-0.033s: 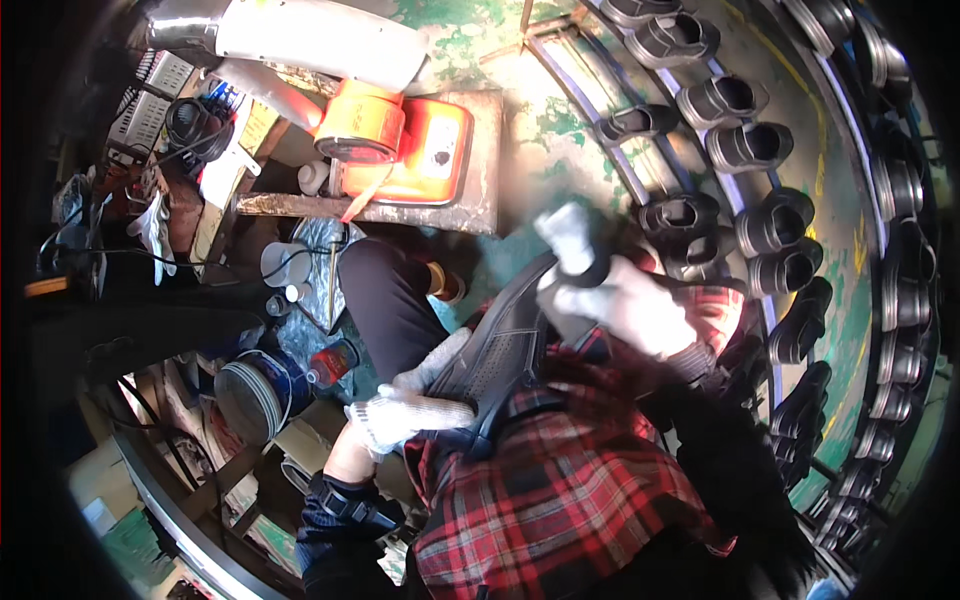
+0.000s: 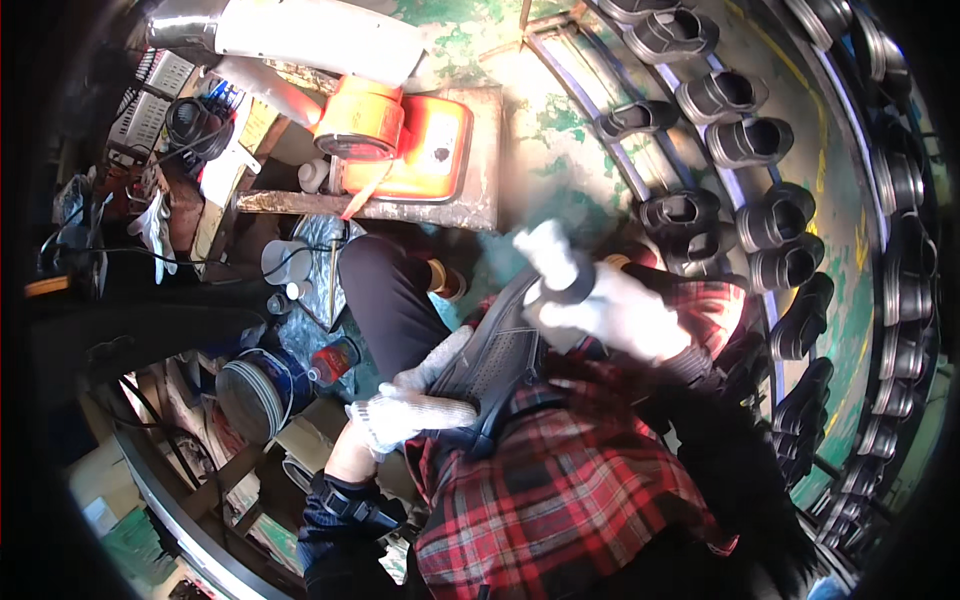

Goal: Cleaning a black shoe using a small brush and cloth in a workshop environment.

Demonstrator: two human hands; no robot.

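A black leather shoe (image 2: 497, 350), with pale stitching and rows of tiny holes, lies slantwise across my lap. My left hand (image 2: 418, 408), in a white knit glove, is closed around its near-left side. Beside the shoe's far end, my right hand (image 2: 625, 315), also gloved in white, is blurred by motion. Its fingers close on a white cloth-like wad (image 2: 546, 252) with a dark band around it; the blur hides its exact kind. Whether the wad touches the shoe, I cannot tell.
An orange heater-like machine (image 2: 400, 150) stands on a worn board ahead. Racks on the right carry several black shoes (image 2: 750, 140). At left are a bucket (image 2: 250, 395), a red bottle (image 2: 332, 362), a white cup (image 2: 287, 262) and a cable. A red plaid apron (image 2: 550, 480) covers my lap.
My right hand and the white wad have shifted slightly left, over the shoe's far end. The left hand and shoe stay nearly in place.
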